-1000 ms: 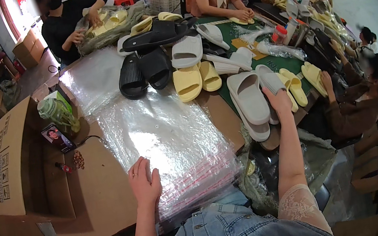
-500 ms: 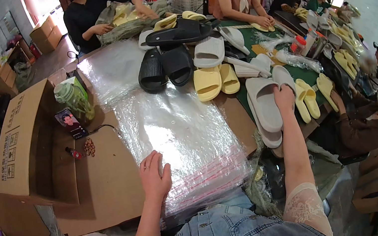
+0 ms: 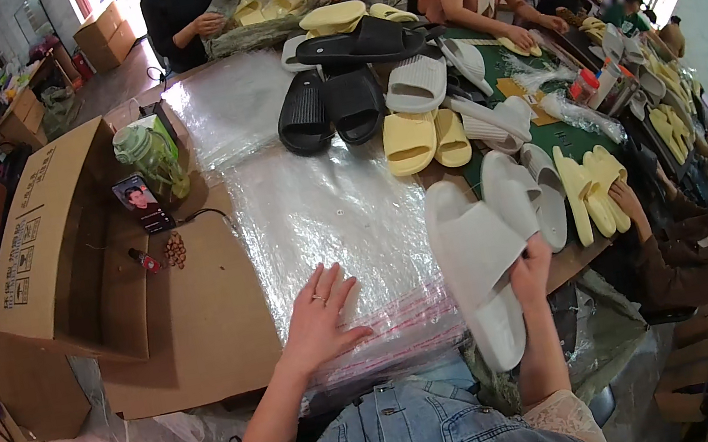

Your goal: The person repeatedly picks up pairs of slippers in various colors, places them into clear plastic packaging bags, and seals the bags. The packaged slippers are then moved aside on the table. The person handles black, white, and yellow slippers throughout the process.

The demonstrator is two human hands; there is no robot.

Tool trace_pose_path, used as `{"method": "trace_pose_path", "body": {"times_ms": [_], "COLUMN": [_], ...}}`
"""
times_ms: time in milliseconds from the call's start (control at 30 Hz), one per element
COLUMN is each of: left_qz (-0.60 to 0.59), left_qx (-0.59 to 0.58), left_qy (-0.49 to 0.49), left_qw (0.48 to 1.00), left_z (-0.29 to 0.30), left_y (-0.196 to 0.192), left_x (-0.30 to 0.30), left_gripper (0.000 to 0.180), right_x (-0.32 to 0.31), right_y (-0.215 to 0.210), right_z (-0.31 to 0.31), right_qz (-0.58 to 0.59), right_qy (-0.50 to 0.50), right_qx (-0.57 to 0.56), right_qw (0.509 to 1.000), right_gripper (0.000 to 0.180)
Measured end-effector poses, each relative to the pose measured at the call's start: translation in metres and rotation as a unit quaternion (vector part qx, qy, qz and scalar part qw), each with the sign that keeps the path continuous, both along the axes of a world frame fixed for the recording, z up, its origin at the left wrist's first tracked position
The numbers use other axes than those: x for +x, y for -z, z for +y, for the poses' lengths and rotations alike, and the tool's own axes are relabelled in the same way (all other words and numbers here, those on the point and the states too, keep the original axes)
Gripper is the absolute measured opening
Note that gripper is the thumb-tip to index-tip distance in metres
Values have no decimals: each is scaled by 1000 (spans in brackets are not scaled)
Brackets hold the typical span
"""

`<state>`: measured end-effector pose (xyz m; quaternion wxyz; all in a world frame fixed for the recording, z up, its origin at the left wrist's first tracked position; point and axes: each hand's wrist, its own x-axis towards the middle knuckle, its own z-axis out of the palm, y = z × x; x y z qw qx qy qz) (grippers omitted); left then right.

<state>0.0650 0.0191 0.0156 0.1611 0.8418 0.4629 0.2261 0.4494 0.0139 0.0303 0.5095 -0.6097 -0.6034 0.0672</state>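
Observation:
In my right hand is a pale grey slide slipper, gripped by its edge and tilted above the right side of the bag stack. My left hand rests with fingers spread on the near part of a stack of clear plastic bags with pink-striped edges. Just beyond the held slipper lie more grey slippers, one partly hidden behind it. Yellow slippers and black slippers sit past the bags.
On the left stands an open cardboard box, beside a green-lidded bottle and a phone. Several co-workers handle slippers around the table; one person's hand touches yellow slippers on the right.
My right hand has drawn a grey slipper back toward me from the grey slippers. My left hand has shifted slightly right, its fingers spread wider. The view has tilted a little.

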Motion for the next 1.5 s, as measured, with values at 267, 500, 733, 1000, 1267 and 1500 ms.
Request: {"method": "trace_pose_path", "body": {"times_ms": [267, 500, 733, 1000, 1267, 1500], "left_qz": [-41, -66, -95, -68, -148, -184], "left_qx": [-4, -30, -18, 50, -3, 10], "left_qy": [-13, -26, -62, -73, -140, -120], "left_qw": [999, 997, 993, 994, 979, 975], "left_z": [2, 10, 11, 13, 23, 30], "left_y": [1, -8, 3, 22, 0, -22], "left_x": [-5, 1, 4, 1, 12, 15], "left_gripper": [51, 41, 41, 27, 9, 10], "right_x": [-35, -28, -36, -49, -71, -81], "right_y": [8, -23, -39, -50, -71, -57], "right_z": [-23, -51, -66, -75, -64, -37], "right_qz": [246, 581, 564, 531, 405, 28], "right_qy": [-206, -188, -219, -253, -301, -286], "right_qx": [-99, -267, -303, -328, -341, -229], "right_qw": [942, 745, 737, 739, 793, 930], "right_gripper": [26, 26, 26, 26, 26, 23]}}
